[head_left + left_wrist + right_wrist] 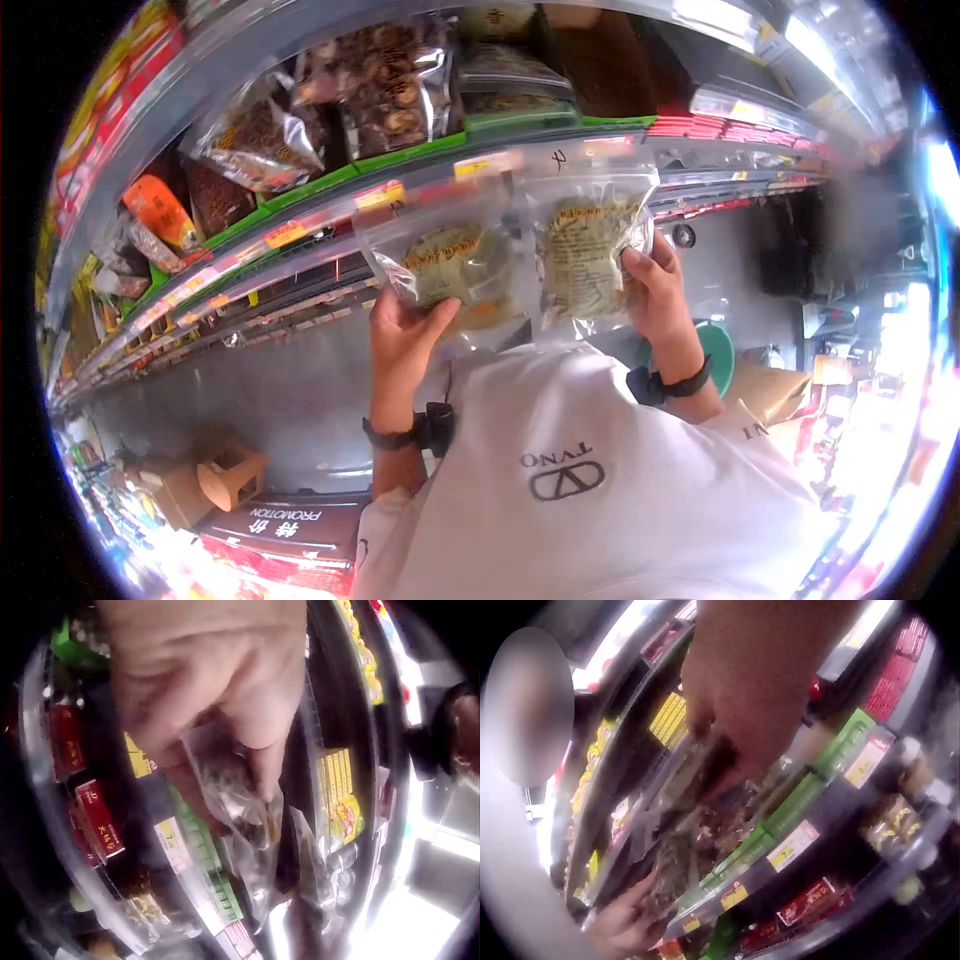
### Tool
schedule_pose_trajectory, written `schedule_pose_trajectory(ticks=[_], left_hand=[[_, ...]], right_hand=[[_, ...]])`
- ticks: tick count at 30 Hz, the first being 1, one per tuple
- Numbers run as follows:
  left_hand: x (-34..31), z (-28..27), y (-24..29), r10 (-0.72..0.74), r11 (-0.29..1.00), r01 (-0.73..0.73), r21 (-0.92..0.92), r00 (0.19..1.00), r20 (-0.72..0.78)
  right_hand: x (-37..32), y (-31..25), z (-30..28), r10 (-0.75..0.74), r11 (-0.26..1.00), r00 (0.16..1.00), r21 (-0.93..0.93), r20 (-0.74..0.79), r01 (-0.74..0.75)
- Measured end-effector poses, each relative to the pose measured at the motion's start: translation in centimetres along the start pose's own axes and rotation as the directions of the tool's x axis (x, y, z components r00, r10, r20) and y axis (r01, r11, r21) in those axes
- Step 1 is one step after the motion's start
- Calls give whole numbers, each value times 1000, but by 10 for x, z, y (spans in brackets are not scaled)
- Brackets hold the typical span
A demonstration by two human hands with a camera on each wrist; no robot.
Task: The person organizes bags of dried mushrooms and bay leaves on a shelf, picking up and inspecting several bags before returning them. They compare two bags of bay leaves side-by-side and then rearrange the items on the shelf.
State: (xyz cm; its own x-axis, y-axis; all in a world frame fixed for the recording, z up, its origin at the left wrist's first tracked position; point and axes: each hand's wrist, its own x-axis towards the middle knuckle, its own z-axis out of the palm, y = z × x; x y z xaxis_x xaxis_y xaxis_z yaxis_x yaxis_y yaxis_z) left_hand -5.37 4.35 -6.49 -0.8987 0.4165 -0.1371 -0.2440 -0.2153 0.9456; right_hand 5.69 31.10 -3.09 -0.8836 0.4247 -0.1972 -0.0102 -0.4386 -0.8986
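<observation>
In the head view my left hand (pixel 405 325) pinches a clear zip bag (pixel 455 265) by its lower left part, thumb across the front. A second clear bag (pixel 585 255) with pale green contents and a printed label hangs from my right hand (pixel 660 285), which grips its right edge with the thumb in front. Both bags are held side by side before the shelf. The left wrist view shows the left hand (pixel 217 682) from behind, with crinkled plastic of the bag (pixel 247 825) below its fingers. In the right wrist view, the right hand (pixel 750 712) hides much of its bag.
A shelf edge with price tags (pixel 285 235) runs behind the bags. Bagged dried goods (pixel 390 90) stand in green trays on it. Cardboard boxes (pixel 230 470) and a dark promotion stand (pixel 285 525) are at lower left. A green round object (pixel 715 355) lies beyond the right wrist.
</observation>
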Motion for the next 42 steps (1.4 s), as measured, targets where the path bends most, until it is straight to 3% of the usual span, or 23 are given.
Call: schedule_pose_trajectory(ticks=[8,10,13,19,22,26,29,32,36,39,42], left_hand=[[7,29,-4,-14,993,18,118,999,-38],[9,37,-7,7,997,-4,75,999,-41],[10,49,-6,46,999,-45,22,998,-42],[3,44,-8,96,994,-100,38,991,96],[2,54,-10,155,986,-158,-55,987,-48],[4,70,6,301,946,-273,172,939,-168],[-6,85,15,196,917,-120,380,966,-168],[1,96,2,274,838,-299,456,954,122],[10,123,25,296,550,-591,589,798,525],[31,105,14,320,308,-638,706,768,555],[37,99,12,475,455,-597,661,791,387]], right_hand=[[3,-15,-49,-43,995,999,-91,-32,40],[8,-14,-55,-73,995,997,-64,-22,71],[9,-22,-59,-4,1000,1000,-11,-21,4],[22,-17,-67,-37,998,998,51,-52,39],[28,-8,-81,1,1000,1000,-20,-31,-1],[30,-13,-73,-47,998,999,-48,-18,46],[31,-11,-65,-84,995,996,-56,9,84],[32,-3,-53,-87,993,994,-74,61,91],[32,-6,-33,-217,973,959,-43,179,228],[34,-8,-36,-59,996,981,71,187,47],[32,3,-45,21,996,976,84,217,-40]])
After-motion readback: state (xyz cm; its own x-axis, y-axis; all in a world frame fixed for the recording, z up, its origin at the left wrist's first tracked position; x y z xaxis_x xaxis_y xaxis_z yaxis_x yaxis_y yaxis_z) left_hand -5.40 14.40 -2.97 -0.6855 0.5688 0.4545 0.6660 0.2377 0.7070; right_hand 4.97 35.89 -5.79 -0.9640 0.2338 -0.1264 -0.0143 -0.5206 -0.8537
